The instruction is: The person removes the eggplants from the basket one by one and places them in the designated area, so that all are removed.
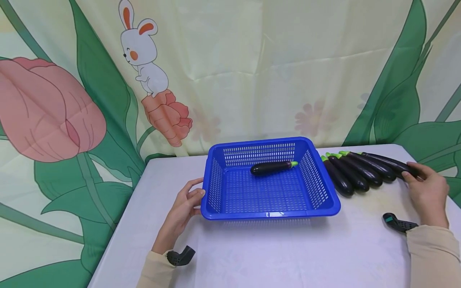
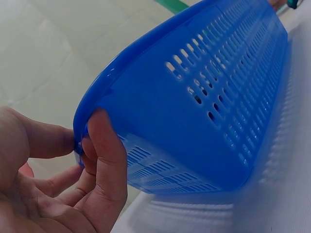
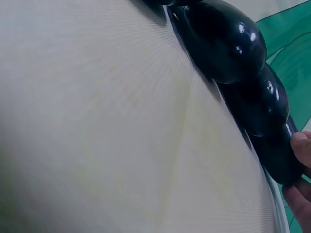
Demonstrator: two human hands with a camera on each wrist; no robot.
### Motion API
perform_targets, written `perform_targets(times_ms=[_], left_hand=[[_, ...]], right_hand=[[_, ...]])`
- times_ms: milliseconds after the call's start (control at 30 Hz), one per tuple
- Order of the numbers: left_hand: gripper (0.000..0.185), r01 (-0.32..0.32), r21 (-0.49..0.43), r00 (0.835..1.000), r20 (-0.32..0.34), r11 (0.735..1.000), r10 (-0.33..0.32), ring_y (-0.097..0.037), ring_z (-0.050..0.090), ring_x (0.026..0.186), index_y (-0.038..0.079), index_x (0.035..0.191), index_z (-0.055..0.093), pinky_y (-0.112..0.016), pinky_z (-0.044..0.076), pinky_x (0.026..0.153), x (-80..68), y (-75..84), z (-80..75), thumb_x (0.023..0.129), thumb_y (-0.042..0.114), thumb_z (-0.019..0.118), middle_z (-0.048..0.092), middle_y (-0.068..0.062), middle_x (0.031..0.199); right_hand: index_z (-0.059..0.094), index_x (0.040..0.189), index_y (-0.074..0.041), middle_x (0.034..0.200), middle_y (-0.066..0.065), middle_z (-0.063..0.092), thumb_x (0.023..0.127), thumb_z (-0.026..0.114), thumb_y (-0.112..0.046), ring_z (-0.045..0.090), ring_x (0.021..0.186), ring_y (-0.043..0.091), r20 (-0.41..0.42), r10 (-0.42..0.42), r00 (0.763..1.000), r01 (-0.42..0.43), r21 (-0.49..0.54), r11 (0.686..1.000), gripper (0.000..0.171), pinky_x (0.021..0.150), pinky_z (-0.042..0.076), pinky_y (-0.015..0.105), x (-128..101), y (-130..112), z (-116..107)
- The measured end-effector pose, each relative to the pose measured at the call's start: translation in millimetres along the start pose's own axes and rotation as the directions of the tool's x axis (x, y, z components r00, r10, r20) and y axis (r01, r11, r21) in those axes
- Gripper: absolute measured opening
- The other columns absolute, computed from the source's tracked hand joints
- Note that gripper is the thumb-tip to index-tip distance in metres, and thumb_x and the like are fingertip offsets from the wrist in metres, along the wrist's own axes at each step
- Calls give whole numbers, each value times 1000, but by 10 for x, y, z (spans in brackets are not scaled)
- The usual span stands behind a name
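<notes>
On table (image 1: 273,256): blue basket (image 1: 270,208), one eggplant (image 1: 271,167) inside near far wall. Left hand (image 1: 183,208) pinching basket's left rim, thumb over edge. Right of basket: row (image 1: 360,172) of four eggplants, touching. Right hand (image 1: 426,192) gripping outermost eggplant (image 1: 390,163) by its end, fingers curled.

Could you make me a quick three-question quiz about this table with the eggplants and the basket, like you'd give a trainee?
1. True or false: the blue basket already holds one eggplant.
2. How many eggplants lie in the row on the table beside the basket?
3. Which hand touches the basket's rim: A) the left hand, B) the right hand, C) neither?

Key
1. True: one lies inside, near the far wall.
2. Four, side by side, green stems pointing away from the person.
3. A. Its thumb and fingers pinch the basket's left rim, while the right hand has its grip on the outermost eggplant of the row.
</notes>
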State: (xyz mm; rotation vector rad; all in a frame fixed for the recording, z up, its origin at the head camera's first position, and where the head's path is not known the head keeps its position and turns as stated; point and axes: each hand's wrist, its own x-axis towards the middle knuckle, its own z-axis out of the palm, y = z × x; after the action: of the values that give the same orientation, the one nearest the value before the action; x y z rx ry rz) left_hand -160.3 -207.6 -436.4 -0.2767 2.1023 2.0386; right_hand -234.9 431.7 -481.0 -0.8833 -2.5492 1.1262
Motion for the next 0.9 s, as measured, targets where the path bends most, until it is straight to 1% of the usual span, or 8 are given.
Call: perform_targets(times_ms=[233,467,533,600,667,733,800,900], left_hand=[[53,-3,0,1000,6,1000,3,-17,73,90,20,154,43,-30,63,73,-2,-1,0,105,21,62,73,-4,112],[52,-4,6,1000,8,1000,4,-17,73,90,21,154,43,-29,62,73,0,9,-3,105,21,62,72,-3,111],[52,-3,4,1000,7,1000,3,-17,73,90,21,154,43,-29,62,72,1,11,-4,105,21,62,72,-3,110],[52,0,1,1000,5,1000,0,-17,73,90,21,154,43,-29,62,72,1,11,-5,105,21,62,73,-2,109],[52,2,-2,1000,6,1000,-2,-17,73,89,21,154,43,-29,62,72,0,9,-6,105,21,62,73,-2,109],[52,2,-2,1000,7,1000,-1,-17,72,89,21,154,43,-29,62,72,-1,6,-7,105,20,62,73,-2,108],[52,1,-3,1000,7,1000,-1,-16,71,88,21,154,43,-28,62,71,-2,4,-8,105,20,61,72,-1,107],[51,0,-3,1000,7,1000,0,-16,70,87,20,154,43,-28,61,70,0,1,-6,106,19,61,72,0,106]], right_hand=[[44,159,-20,161,16,42,107,52,-29,44,148,10,5,-56,998,56,26,998,53,84,39,-6,-44,7,-42],[43,160,-19,161,19,43,107,51,-32,48,144,6,8,-60,998,60,14,998,55,71,33,-2,-64,-11,-105],[42,160,-20,162,18,42,107,51,-34,48,146,11,8,-45,999,45,12,999,55,74,35,-1,-67,-23,-123],[40,161,-22,165,16,40,108,49,-35,46,150,19,13,-25,1000,25,13,1000,56,89,44,4,-70,-42,-129],[39,161,-23,167,15,37,108,48,-34,41,154,29,17,-11,1000,11,15,1000,55,107,48,17,-71,-69,-126],[38,162,-23,168,14,36,109,46,-33,39,154,34,17,-3,1000,3,15,1000,55,119,43,30,-75,-102,-122],[38,162,-23,168,13,36,109,46,-32,38,154,36,13,-4,1000,4,11,1000,54,123,39,38,-79,-137,-122],[38,162,-22,167,14,37,109,46,-33,39,153,36,11,-19,1000,19,2,1000,55,123,39,35,-101,-181,-149]])
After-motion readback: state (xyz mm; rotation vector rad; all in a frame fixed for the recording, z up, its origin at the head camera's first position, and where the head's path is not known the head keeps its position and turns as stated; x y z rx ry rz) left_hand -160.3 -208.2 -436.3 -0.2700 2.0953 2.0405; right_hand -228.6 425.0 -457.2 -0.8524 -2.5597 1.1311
